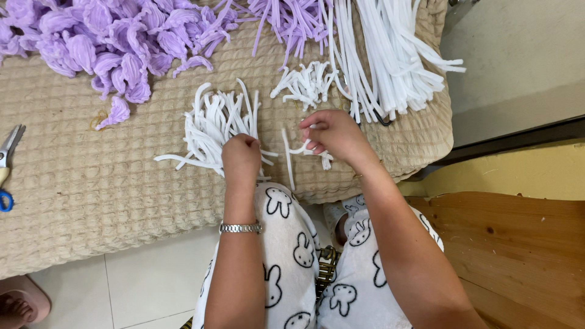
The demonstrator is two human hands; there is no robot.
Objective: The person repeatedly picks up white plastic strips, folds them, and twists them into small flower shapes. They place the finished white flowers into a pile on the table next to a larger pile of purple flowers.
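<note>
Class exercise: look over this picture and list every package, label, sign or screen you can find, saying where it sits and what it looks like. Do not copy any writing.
None in view: no package, label, sign or screen.
The beige quilted cover bears only white cords, purple cord shapes and scissors.

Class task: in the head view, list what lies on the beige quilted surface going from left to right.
Scissors → heap of purple petal pieces → pile of short white strips → left hand → right hand → bundle of long white strips.
</note>
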